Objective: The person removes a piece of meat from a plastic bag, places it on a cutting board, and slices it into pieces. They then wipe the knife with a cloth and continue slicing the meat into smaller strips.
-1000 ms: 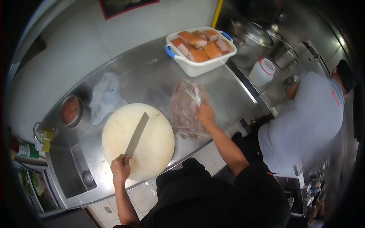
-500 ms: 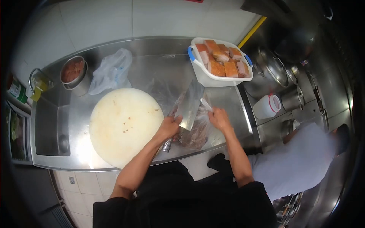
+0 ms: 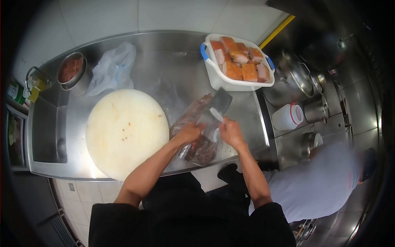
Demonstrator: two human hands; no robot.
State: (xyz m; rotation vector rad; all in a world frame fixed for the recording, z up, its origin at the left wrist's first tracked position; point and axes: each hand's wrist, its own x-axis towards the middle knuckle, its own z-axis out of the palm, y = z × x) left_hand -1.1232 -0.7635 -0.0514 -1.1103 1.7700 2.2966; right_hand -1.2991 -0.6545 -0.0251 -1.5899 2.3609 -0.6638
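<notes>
My left hand [image 3: 190, 133] is closed around a cleaver [image 3: 222, 101], its metal handle showing below the fist and its broad blade slanting up and right. My right hand [image 3: 231, 132], beside it, is closed on a white-handled tool [image 3: 216, 115]; the working end is hard to make out. Both hands are over a clear plastic bag [image 3: 201, 153] of dark reddish-brown contents, partly hidden by the blade and hands. To the left of my left hand lies a round, cream-coloured chopping board [image 3: 127, 133] with a few brown crumbs.
A white tub [image 3: 220, 76] with blue handles holds browned slabs of meat at the back right. Steel pots [image 3: 78, 74] with reddish contents and a crumpled plastic bag [image 3: 113, 70] stand at the back left. Right of the counter are a white jar [image 3: 286, 117] and a person in grey [image 3: 308, 185].
My hands have come closer together, the left moving slightly right. The cleaver blade leans further right, and the view has shifted slightly.
</notes>
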